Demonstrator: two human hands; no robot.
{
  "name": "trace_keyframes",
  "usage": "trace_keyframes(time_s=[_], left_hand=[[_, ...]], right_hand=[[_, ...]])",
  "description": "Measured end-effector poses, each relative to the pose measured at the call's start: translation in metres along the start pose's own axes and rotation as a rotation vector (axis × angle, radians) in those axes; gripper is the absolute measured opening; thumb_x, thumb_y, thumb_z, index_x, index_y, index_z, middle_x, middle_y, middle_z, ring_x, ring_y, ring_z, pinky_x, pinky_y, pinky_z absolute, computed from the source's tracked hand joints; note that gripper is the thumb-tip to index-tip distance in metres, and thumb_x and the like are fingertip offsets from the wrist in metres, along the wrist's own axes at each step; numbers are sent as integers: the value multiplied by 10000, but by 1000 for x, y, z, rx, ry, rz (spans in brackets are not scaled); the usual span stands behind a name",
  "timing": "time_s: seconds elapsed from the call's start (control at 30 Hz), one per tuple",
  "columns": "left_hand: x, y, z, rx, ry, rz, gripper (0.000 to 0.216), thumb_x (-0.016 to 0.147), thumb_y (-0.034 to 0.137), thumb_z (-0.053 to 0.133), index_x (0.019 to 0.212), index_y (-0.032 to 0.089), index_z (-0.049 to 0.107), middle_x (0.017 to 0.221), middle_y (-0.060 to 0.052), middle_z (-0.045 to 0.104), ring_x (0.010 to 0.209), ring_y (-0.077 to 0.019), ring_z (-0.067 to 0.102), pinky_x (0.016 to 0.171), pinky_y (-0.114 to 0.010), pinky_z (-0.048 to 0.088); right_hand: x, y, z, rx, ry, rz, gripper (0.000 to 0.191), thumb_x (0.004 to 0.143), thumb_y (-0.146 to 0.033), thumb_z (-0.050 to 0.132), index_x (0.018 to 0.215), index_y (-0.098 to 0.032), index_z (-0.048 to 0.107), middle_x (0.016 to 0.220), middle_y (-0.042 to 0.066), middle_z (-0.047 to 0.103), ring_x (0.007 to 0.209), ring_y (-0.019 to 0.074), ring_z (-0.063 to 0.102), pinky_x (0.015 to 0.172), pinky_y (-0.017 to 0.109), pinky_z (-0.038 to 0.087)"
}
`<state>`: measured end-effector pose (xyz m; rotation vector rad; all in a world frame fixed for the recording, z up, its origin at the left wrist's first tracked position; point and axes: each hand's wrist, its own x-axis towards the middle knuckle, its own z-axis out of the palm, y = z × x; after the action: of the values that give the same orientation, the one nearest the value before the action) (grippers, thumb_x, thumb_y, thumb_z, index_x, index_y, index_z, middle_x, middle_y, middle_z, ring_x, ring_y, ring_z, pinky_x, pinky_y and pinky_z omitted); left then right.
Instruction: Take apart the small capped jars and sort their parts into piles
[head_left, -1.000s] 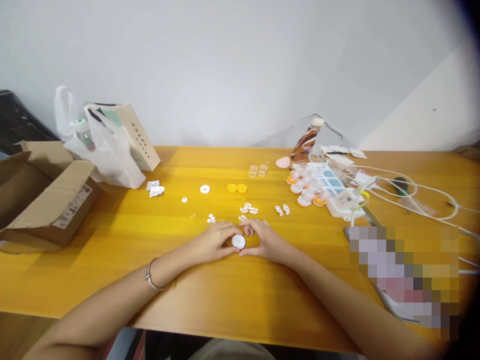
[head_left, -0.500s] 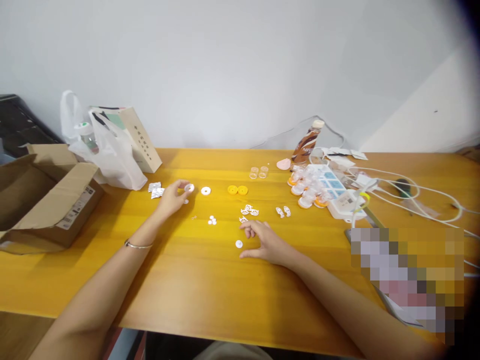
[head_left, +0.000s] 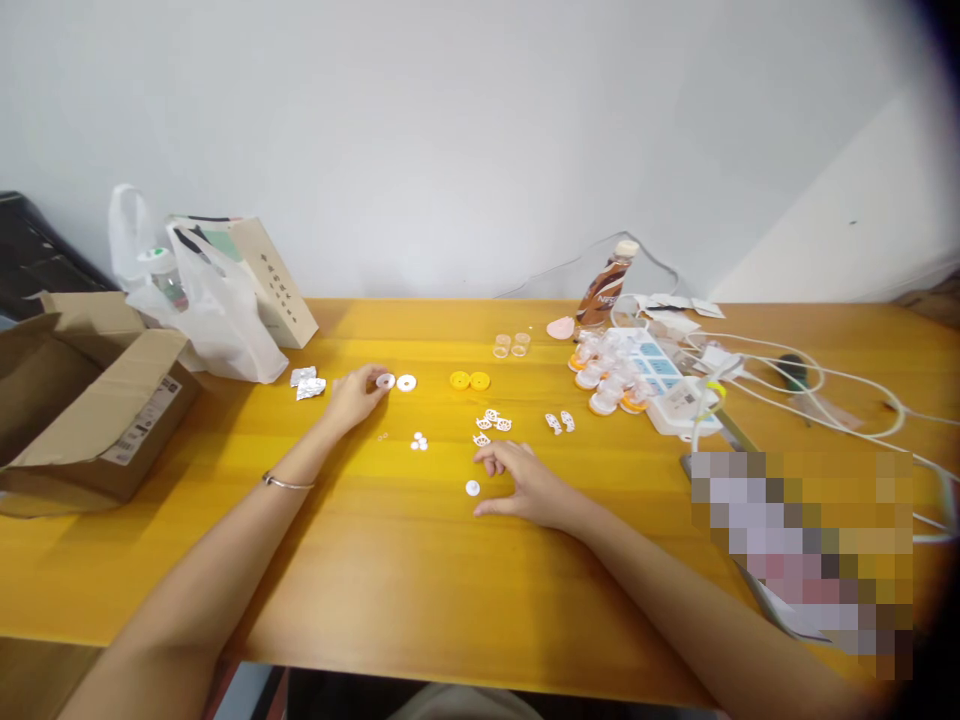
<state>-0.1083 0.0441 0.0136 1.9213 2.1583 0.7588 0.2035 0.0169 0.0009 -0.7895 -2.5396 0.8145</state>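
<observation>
Fingers (head_left: 373, 371) of left hand (head_left: 355, 397) pinch white ring (head_left: 385, 381) beside matching ring (head_left: 406, 382), apparently keeping like together; right hand (head_left: 523, 484), fingers spread, flanks small disc (head_left: 472, 488).

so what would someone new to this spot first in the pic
Probably the two bright yellow round pieces, side by side near the middle of the table. Next, perhaps, the hands: the left hand with fingertips at a white ring, the right hand open beside a small white disc. The big open cardboard box also stands out at the far left.
</observation>
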Motion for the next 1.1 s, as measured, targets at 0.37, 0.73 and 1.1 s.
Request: trace_keyframes(time_s=[0.37, 0.73, 1.1], left_hand=[[-41, 45, -13, -61, 82, 329, 245, 845, 316, 462, 1050, 213, 548, 1108, -58, 586, 1054, -206, 510, 931, -367, 356], [-97, 98, 17, -62, -341, 686, 199, 882, 322, 434, 927, 190, 577, 873, -43, 598, 823, -152, 563, 775, -293, 429], [-107, 104, 35, 4, -263, 725, 266, 908, 331, 368, 893, 204, 600, 875, -45, 599, 810, -163, 540, 735, -318, 410]], right_hand=[[-15, 42, -61, -112, 1043, 261, 179, 834, -366, 446, 827, -204, 523, 753, 25, 548, 684, 159, 501, 661, 309, 421], [-24, 93, -88, -507, 889, 350, 211, 774, -291, 512, 933, -166, 571, 873, 91, 554, 817, 228, 509, 766, 391, 410], [-25, 96, -84, -477, 753, 435, 246, 731, -294, 530, 935, -163, 576, 871, 89, 566, 795, 225, 519, 710, 358, 428]])
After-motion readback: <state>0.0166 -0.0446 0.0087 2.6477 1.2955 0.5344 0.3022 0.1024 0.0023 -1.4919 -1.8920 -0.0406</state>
